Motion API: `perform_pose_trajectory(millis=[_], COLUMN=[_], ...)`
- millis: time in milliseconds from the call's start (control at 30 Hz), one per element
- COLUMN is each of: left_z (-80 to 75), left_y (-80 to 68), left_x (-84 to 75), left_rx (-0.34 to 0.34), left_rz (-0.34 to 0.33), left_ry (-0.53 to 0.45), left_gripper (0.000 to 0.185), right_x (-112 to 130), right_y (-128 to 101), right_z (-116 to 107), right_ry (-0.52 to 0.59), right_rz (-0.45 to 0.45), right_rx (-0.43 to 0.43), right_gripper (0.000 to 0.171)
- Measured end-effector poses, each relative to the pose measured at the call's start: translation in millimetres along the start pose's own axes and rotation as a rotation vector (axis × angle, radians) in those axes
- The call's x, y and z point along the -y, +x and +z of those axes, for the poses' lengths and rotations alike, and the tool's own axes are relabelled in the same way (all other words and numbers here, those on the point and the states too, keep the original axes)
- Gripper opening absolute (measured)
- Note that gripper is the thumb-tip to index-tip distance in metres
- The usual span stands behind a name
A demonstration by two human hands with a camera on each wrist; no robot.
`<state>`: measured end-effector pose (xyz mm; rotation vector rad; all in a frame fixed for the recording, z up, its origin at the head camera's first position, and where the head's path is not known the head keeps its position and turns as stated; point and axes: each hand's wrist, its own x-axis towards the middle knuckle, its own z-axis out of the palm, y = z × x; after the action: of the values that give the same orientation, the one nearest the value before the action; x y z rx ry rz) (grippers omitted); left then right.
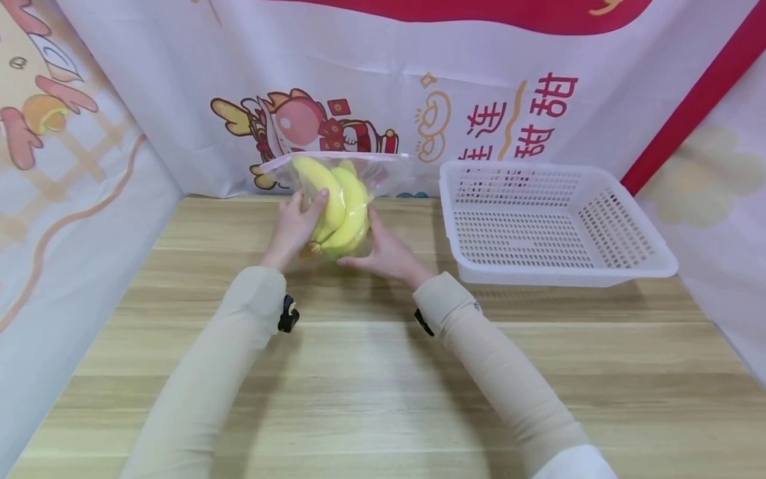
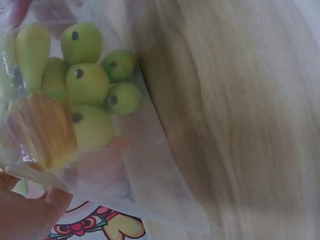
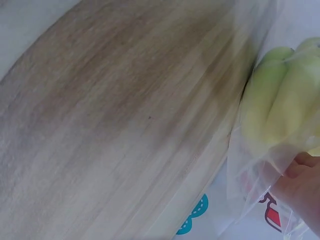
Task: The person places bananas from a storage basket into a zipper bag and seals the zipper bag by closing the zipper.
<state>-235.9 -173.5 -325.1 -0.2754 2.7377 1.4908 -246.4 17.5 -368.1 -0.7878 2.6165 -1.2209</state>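
Observation:
A clear zip bag [image 1: 383,174] with a bunch of yellow bananas [image 1: 353,206] in it stands upright near the back of the table, its zip edge at the top. My left hand [image 1: 296,226] grips the bag's left side, thumb in front over the bananas. On the right side, my right hand [image 1: 389,253] holds the bag low down, fingers along its edge and thumb in front. Dark banana tips [image 2: 79,75] and the brown stem end [image 2: 42,130] show through the plastic in the left wrist view. In the right wrist view, the fingers [image 3: 300,182] press against the plastic beside the bananas.
A white perforated plastic basket [image 1: 556,276] stands to the right of the bag on the wooden table [image 1: 359,392]. Close behind the bag hangs a printed white cloth [image 1: 191,100]. More printed cloth closes off the left and right sides.

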Motion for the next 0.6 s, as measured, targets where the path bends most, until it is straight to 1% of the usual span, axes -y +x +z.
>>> perform_pose_trajectory(millis=[100,167,267,333,433,500,600], left_z=[-1.9,-3.3,-6.1,-9.2,-15.6,-20.4,-27.1], left_y=[0.6,0.9,3.0,4.4,4.6,3.9,3.2], left_x=[-1.2,-1.8,-1.7,-1.7,-2.1,-2.4,-1.8], left_rx=[0.004,0.003,-0.008,-0.013,-0.021,-0.028,-0.047], left_rz=[0.0,0.015,0.046,0.049,0.021,-0.006,-0.03], left_ry=[-0.01,-0.023,-0.051,-0.086,-0.109,-0.106,-0.091], left_gripper=[0.087,0.084,0.078,0.075,0.075,0.077,0.079], right_x=[0.2,1.3,5.1,8.5,14.1,18.1,24.4], right_y=[0.8,0.9,0.8,0.7,1.4,2.3,3.4], right_z=[1.9,3.0,3.9,4.1,4.6,5.0,5.6], right_ry=[-0.075,-0.111,-0.128,-0.129,-0.131,-0.133,-0.136], right_rz=[-0.024,-0.027,-0.035,-0.043,-0.054,-0.055,-0.047], right_rx=[-0.015,-0.026,-0.041,-0.049,-0.056,-0.054,-0.043], right_gripper=[0.121,0.118,0.113,0.11,0.106,0.104,0.101])
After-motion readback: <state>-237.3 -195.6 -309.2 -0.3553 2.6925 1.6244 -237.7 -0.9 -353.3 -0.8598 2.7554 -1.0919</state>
